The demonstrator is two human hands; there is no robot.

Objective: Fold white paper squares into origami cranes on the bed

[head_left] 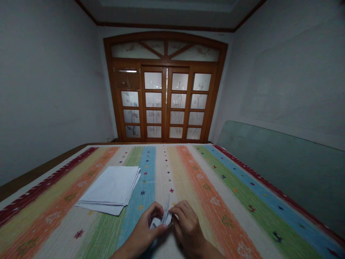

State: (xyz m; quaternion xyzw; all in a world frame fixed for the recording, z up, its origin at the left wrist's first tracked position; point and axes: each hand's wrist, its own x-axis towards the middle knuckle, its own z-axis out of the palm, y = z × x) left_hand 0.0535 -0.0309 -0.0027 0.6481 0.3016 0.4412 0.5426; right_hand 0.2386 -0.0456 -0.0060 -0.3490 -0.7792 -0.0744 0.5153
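A small folded piece of white paper is held between my two hands near the front of the table, with a thin pointed part standing up. My left hand grips its left side between thumb and fingers. On the other side, my right hand pinches the paper's right edge with thumb and forefinger. Part of the paper is hidden behind my fingers. Left of my hands, a stack of white sheets lies on the striped tablecloth, its edges slightly fanned.
The colourful striped tablecloth covers the table, whose brown wooden edge shows at the left. A pale green panel stands along the right side. Beyond the table are wooden doors with glass panes.
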